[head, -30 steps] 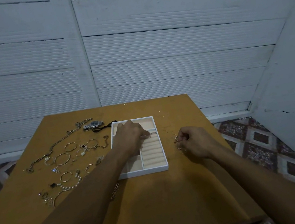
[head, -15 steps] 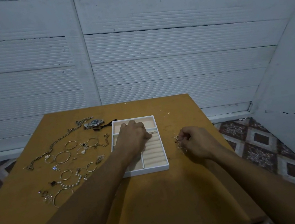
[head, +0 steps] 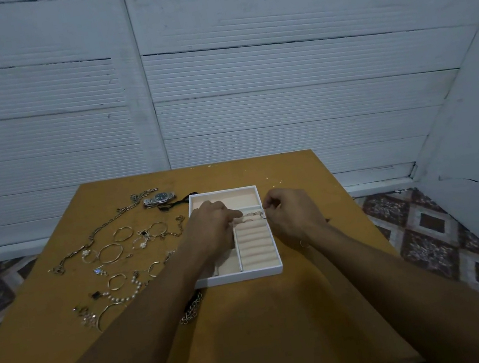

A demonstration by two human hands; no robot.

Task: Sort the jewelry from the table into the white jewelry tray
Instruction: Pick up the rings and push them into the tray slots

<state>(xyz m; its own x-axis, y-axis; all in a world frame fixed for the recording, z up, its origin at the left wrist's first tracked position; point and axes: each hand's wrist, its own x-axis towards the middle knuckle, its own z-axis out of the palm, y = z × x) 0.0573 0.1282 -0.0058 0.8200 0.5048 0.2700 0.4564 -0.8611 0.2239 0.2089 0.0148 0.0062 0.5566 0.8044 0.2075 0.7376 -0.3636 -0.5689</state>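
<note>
Right hand (head: 293, 215) is pinching a small ring (head: 263, 214) at the white jewelry tray (head: 247, 275) right rim. Left hand (head: 213, 228), fingers curled, contents indeterminable, is covering the left compartments. Watch (head: 160, 198) is lying just beyond.

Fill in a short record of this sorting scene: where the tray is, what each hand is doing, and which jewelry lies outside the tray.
tray: white jewelry tray, mid-table on the brown table
left hand: over the tray, fingertips at the top ring roll; whether it holds anything cannot be told
right hand: pinches a small hoop at the tray's right edge
in tray: rings on the top ring roll
outside tray, to its left: watch, long chain, pearl bracelet, bangle
</note>
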